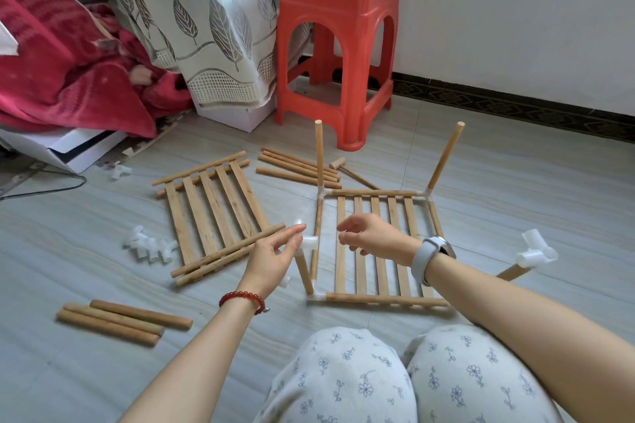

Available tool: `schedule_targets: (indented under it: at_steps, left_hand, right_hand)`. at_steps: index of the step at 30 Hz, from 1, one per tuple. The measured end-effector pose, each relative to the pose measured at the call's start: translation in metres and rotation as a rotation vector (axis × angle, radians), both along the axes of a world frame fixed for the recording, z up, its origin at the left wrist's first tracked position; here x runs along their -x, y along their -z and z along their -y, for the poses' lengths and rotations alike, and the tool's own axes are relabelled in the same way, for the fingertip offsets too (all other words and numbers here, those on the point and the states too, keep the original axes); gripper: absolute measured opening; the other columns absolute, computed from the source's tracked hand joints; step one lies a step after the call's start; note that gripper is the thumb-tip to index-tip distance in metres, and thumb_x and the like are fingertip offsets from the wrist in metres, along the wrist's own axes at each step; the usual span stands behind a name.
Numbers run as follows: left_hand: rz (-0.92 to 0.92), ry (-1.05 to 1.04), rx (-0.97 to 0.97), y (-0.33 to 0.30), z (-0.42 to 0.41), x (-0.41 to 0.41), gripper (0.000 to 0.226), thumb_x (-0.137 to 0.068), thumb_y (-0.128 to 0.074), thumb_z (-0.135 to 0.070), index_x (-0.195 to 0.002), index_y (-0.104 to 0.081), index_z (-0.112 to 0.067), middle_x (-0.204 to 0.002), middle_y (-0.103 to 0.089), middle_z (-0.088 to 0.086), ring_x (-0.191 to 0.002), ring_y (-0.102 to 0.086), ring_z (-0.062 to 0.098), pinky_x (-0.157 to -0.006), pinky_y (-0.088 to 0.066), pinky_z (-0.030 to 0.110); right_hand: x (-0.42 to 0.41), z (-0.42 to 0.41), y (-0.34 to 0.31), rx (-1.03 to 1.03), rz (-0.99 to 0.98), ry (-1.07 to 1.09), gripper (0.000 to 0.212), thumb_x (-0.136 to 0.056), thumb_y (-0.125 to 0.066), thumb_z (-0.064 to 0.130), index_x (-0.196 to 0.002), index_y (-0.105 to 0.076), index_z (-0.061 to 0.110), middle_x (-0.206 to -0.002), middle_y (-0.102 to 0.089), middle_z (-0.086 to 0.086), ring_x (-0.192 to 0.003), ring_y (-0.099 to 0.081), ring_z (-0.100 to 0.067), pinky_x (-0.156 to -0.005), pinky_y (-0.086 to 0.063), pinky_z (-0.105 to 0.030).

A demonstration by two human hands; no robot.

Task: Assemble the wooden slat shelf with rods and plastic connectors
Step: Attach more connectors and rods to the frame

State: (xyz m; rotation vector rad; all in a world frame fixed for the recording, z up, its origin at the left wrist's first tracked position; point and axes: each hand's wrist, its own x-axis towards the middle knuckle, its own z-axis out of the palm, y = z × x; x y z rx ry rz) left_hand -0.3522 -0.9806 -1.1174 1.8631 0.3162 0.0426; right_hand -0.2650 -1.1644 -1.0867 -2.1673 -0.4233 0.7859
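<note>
Fingers of my left hand (271, 259) pinch a white plastic connector (311, 243) on top of the near-left rod (305, 271) of the slat shelf (376, 247), which lies on the floor (515, 182) before my knees. My right hand (372, 239) hovers just right of it, fingers loosely curled, holding nothing I can make out. Far rods (319, 156) stand upright at the shelf's corners. A second slat panel (216, 213) lies left, loose connectors (149, 245) beside it, spare rods (120, 321) nearer left.
</note>
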Motion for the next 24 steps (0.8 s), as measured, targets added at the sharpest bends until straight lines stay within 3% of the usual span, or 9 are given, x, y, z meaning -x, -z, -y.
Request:
schedule_targets:
  at_steps: [2,5,7,9,10,12,15,19,24]
  left_hand:
    - [-0.039,0.081,-0.094,-0.004,-0.011,-0.001,0.022,-0.092,-0.058,-0.024,-0.105,-0.063,-0.041,-0.123,-0.061,-0.003,-0.122,-0.050,0.014,-0.108,-0.038,0.041]
    - [-0.083,0.106,-0.111,-0.023,-0.015,-0.005,0.020,-0.094,-0.055,-0.023,-0.112,-0.063,-0.028,-0.121,-0.051,0.002,-0.108,-0.049,0.008,-0.104,-0.040,0.035]
    - [-0.056,-0.041,0.057,-0.040,-0.015,-0.010,0.026,-0.098,-0.046,-0.018,-0.119,-0.061,-0.019,-0.121,-0.051,0.003,-0.102,-0.051,0.008,-0.095,-0.043,0.027]
    - [-0.076,-0.230,0.325,-0.060,-0.012,-0.020,0.027,-0.097,-0.044,-0.018,-0.119,-0.060,-0.019,-0.113,-0.052,0.003,-0.109,-0.051,0.023,-0.093,-0.042,0.036]
    - [-0.096,-0.292,0.459,-0.069,-0.009,-0.025,0.027,-0.095,-0.044,-0.018,-0.117,-0.059,-0.018,-0.103,-0.051,0.004,-0.103,-0.052,0.028,-0.087,-0.044,0.040]
    - [-0.105,-0.334,0.683,-0.093,0.002,-0.033,0.028,-0.092,-0.039,-0.015,-0.113,-0.057,-0.011,-0.085,-0.042,0.005,-0.077,-0.047,0.021,-0.068,-0.042,0.033]
    - [-0.078,-0.288,0.929,-0.130,0.028,-0.043,0.025,-0.090,-0.037,-0.012,-0.105,-0.056,-0.004,-0.071,-0.034,0.003,-0.060,-0.038,0.015,-0.061,-0.036,0.029]
    - [-0.089,-0.188,1.067,-0.153,0.064,-0.056,0.022,-0.087,-0.038,-0.014,-0.098,-0.053,-0.003,-0.074,-0.031,0.004,-0.060,-0.039,0.017,-0.062,-0.038,0.031]
    - [-0.137,-0.073,1.041,-0.155,0.102,-0.078,0.020,-0.092,-0.036,-0.024,-0.096,-0.047,-0.008,-0.079,-0.036,0.007,-0.066,-0.048,0.023,-0.064,-0.039,0.034]
  right_hand:
    - [0.000,0.002,-0.005,0.016,0.035,0.008,0.031,-0.096,-0.051,0.020,-0.124,-0.054,0.009,-0.102,-0.061,0.001,-0.081,-0.058,-0.004,-0.062,-0.043,-0.012]
    - [0.003,0.002,-0.020,0.008,0.088,-0.011,0.024,-0.097,-0.049,0.018,-0.116,-0.059,0.009,-0.096,-0.064,0.001,-0.077,-0.059,-0.004,-0.058,-0.043,-0.010]
    - [0.007,0.001,-0.035,-0.019,0.107,-0.031,0.020,-0.096,-0.049,0.017,-0.111,-0.061,0.010,-0.094,-0.065,0.000,-0.075,-0.059,-0.004,-0.056,-0.043,-0.009]
    - [0.013,0.000,-0.052,-0.061,0.132,-0.066,0.019,-0.096,-0.051,0.019,-0.110,-0.061,0.011,-0.094,-0.066,-0.001,-0.075,-0.060,-0.005,-0.058,-0.046,-0.010]
    - [0.015,-0.001,-0.060,-0.088,0.134,-0.080,0.021,-0.095,-0.053,0.022,-0.112,-0.060,0.012,-0.095,-0.066,0.000,-0.076,-0.061,-0.006,-0.061,-0.048,-0.012]
    - [0.020,-0.002,-0.077,-0.153,0.148,-0.089,0.028,-0.092,-0.058,0.028,-0.117,-0.056,0.016,-0.096,-0.064,0.002,-0.079,-0.062,-0.008,-0.065,-0.049,-0.016]
    - [0.026,-0.002,-0.094,-0.208,0.256,-0.089,0.030,-0.088,-0.063,0.031,-0.114,-0.052,0.019,-0.094,-0.061,0.003,-0.078,-0.062,-0.013,-0.067,-0.050,-0.025]
    - [0.028,0.017,-0.103,-0.305,0.465,0.105,0.020,-0.090,-0.061,0.025,-0.100,-0.045,0.019,-0.086,-0.058,0.006,-0.074,-0.057,-0.012,-0.069,-0.048,-0.024]
    - [0.009,0.057,-0.105,-0.325,0.564,0.220,0.032,-0.089,-0.063,0.023,-0.110,-0.039,0.022,-0.089,-0.059,0.001,-0.074,-0.057,-0.011,-0.065,-0.046,-0.016]
